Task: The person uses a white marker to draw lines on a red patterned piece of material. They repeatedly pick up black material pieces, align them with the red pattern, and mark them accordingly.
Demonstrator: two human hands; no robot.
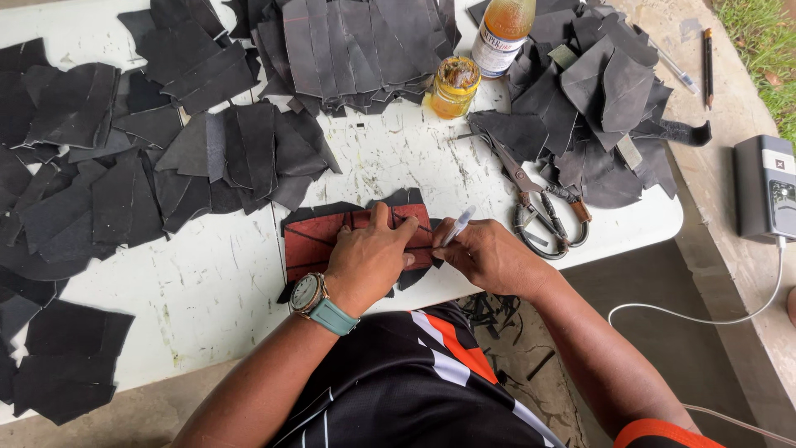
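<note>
My left hand (pixel 367 259) presses flat on a reddish-brown template piece (pixel 319 241) that lies over a black leather piece (pixel 332 209) at the table's front edge. A teal-strapped watch sits on that wrist. My right hand (pixel 487 253) grips a silver marker pen (pixel 456 226), its tip against the right edge of the template.
Piles of cut black leather pieces (pixel 124 166) cover the white table (pixel 224 282) on the left, back and right. Large scissors (pixel 531 199), a small glue jar (pixel 454 85) and a bottle (pixel 502 33) stand behind. A grey device (pixel 767 189) with a white cable sits on the concrete ledge.
</note>
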